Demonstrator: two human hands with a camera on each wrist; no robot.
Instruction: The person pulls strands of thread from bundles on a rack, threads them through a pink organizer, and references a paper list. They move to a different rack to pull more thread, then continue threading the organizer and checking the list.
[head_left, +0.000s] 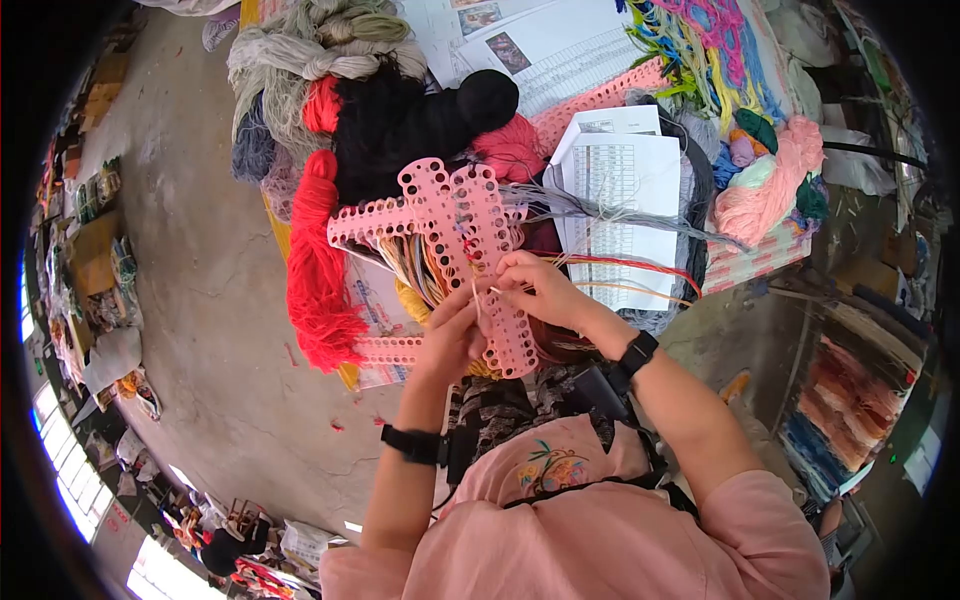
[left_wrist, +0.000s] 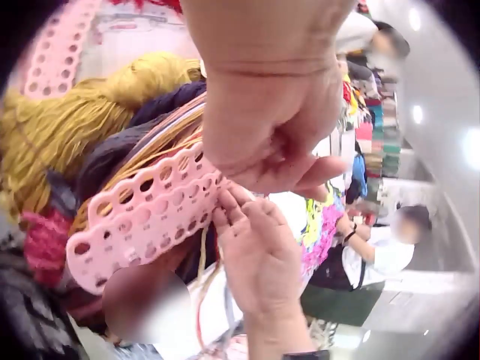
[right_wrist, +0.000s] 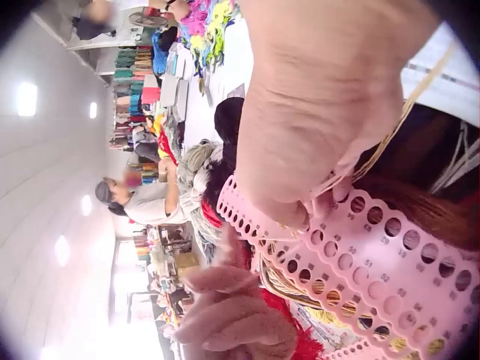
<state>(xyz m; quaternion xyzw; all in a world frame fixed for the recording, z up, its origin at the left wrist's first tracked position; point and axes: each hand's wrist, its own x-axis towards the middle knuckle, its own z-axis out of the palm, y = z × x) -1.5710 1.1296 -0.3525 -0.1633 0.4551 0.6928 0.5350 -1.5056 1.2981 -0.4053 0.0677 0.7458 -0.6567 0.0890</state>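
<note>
Head: pink punched card under both hands; L hand bent-fingered, can't tell its grip; R hand half-closed. L wrist: card by L fingertips. R wrist: R fingers pinch pale thread; slack pinch or hole-edge snag = prob. slip/tangle.

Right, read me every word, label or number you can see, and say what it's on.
"50", on the pink perforated card
"51", same card
"52", same card
The card's other numbers, and the print on the paper sheets, are too small or blurred to read.
</note>
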